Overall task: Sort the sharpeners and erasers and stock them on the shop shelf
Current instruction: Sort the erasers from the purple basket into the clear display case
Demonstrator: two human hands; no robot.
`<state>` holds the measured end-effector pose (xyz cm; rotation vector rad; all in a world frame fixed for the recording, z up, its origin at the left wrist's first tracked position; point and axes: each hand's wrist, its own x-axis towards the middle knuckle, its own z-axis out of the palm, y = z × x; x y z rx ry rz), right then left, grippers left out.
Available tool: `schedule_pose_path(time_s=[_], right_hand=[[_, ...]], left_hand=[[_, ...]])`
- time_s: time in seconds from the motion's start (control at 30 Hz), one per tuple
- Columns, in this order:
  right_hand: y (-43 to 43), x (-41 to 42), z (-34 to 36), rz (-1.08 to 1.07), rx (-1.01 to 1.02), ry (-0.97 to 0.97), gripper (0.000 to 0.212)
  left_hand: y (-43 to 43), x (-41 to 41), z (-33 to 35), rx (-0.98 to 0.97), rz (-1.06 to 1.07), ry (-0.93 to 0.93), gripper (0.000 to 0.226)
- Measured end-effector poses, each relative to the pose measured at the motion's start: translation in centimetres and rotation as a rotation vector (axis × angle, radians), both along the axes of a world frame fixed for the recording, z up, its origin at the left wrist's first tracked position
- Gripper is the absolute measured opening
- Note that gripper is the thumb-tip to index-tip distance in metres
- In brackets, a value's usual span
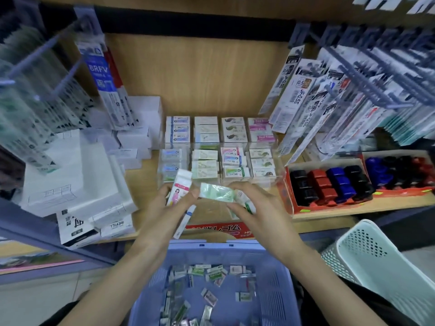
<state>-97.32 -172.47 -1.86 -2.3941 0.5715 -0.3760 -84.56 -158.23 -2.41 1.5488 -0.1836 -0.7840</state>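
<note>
Both hands hover over the shelf's front edge. My left hand (175, 203) grips a white packet with a pink label (180, 188) and a long white packet (184, 222) below it. My right hand (250, 203) pinches a pale green eraser packet (216, 191), with more small erasers under its fingers. Just behind the hands, a clear divided organizer (273, 181) holds rows of boxed erasers (204, 161). Below my arms, a blue basket (280, 278) contains several loose erasers (209, 274).
To the right, red cardboard trays (288, 196) hold black, red and blue sharpeners (336, 182). A mint perforated basket (381, 262) stands lower right. White boxes (70, 175) fill the left of the wooden shelf (146, 184). Hanging refill packs (306, 95) crowd both sides overhead.
</note>
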Motion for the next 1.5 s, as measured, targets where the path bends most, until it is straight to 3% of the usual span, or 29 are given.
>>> schedule_pose_path(time_s=[0.07, 0.2, 0.4, 0.5, 0.6, 0.7, 0.83, 0.93, 1.0, 1.1, 1.17, 1.27, 1.5], right_hand=[[-0.2, 0.0, 0.1, -0.014, 0.006, 0.004, 0.033], [0.2, 0.1, 0.1, 0.003, 0.065, 0.024, 0.03], [1.6, 0.6, 0.0, 0.1, 0.11, 0.099, 0.027], [1.7, 0.7, 0.6, 0.134, 0.2, 0.084, 0.023], [0.7, 0.7, 1.3, 0.096, 0.266, 0.111, 0.032], [1.2, 0.9, 1.0, 0.083, 0.303, 0.17, 0.023], [3.2, 1.7, -0.9, -0.016, 0.038, 0.118, 0.029], [3.3, 2.6, -1.9, -0.095, 0.059, 0.025, 0.028], [3.0, 3.2, -1.9, -0.114, 0.156, -0.025, 0.034], [2.1, 4.0, -1.3, -0.116, 0.148, -0.038, 0.039], [0.9, 4.8, -0.8, -0.099, 0.143, -0.036, 0.041], [-2.2, 6.9, -0.1, -0.12, 0.14, 0.055, 0.042], [-6.5, 11.5, 0.3, 0.09, -0.091, 0.449, 0.046]], left_hand=[[-0.1, 0.2, -0.4, -0.013, 0.012, 0.039, 0.047], [-0.8, 0.1, -0.9, -0.029, 0.039, 0.096, 0.025], [-1.2, 0.4, -0.4, -0.069, 0.132, 0.129, 0.043], [-1.1, 0.8, -0.4, -0.027, 0.105, 0.071, 0.033], [-1.0, 1.0, -0.3, 0.007, 0.039, 0.039, 0.027], [-0.9, 0.9, -0.7, 0.003, 0.075, 0.074, 0.029], [-1.1, 0.8, -1.5, -0.04, 0.223, 0.22, 0.038], [-1.6, 0.8, -1.3, -0.076, 0.269, 0.272, 0.044], [-2.0, 1.1, -1.3, -0.074, 0.289, 0.264, 0.042], [-2.5, 1.8, -0.8, -0.063, 0.288, 0.199, 0.023], [-2.6, 2.6, -0.5, -0.037, 0.283, 0.09, 0.023], [-2.5, 3.9, -0.3, -0.007, 0.292, -0.021, 0.028], [-1.9, 4.4, -0.1, 0.005, 0.172, 0.032, 0.021]])
